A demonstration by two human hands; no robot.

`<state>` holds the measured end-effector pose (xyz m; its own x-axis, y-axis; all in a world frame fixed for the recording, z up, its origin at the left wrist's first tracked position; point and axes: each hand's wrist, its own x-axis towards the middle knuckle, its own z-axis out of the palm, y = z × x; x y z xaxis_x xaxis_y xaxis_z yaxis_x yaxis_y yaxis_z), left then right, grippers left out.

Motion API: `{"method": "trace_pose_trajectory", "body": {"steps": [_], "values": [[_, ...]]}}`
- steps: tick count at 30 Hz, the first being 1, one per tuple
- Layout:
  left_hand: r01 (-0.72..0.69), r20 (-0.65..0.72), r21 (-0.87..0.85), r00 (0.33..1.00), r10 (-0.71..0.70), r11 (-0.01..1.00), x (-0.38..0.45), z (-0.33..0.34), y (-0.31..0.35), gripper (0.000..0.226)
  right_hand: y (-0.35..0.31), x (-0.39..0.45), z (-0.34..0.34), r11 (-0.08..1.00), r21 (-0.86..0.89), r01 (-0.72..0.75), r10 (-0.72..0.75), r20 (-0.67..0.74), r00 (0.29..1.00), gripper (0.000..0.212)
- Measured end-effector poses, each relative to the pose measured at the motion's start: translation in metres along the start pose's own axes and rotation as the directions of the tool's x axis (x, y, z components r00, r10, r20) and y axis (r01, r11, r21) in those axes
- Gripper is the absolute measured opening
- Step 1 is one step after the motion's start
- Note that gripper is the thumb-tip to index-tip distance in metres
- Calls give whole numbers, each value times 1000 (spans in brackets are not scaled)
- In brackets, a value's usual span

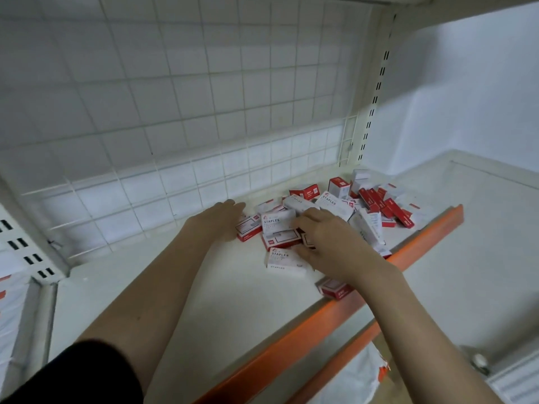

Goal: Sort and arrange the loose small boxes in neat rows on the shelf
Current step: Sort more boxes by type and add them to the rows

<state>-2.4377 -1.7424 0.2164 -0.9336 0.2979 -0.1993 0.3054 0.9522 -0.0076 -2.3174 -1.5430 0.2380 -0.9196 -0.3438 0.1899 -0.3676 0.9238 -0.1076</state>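
A jumbled pile of several small red-and-white staples boxes (338,204) lies on the white shelf (186,310), toward its right end. My left hand (221,221) reaches in with fingers straight and touches a box (248,228) at the pile's left edge. My right hand (323,243) lies over the front of the pile, fingers spread across a box (278,225) and its neighbours; what sits under the palm is hidden. One box (283,261) lies flat just left of that hand, another (334,288) lies at the shelf's front edge.
An orange strip (318,309) runs along the shelf's front edge. A white wire grid (175,135) backs the shelf and a slotted upright (376,94) stands at the back right. Stacked white packs (11,304) fill the neighbouring bay at far left.
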Motion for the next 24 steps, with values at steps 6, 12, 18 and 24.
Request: {"method": "trace_pose_trajectory", "body": {"steps": [6,12,18,24], "values": [[56,-4,-30,998,-57,998,4,-6,4,15,8,18,4,999,8,32,-32,20,999,39],[42,-138,-77,989,-53,996,-13,-2,-4,16,18,38,8,998,-17,59,-59,38,998,41],[28,-285,-142,956,-68,989,-60,-8,-10,20,18,65,9,993,-78,94,-90,56,994,48],[-84,-497,-299,864,-81,950,-109,6,-4,45,17,80,9,984,-143,107,-90,121,989,53]]}}
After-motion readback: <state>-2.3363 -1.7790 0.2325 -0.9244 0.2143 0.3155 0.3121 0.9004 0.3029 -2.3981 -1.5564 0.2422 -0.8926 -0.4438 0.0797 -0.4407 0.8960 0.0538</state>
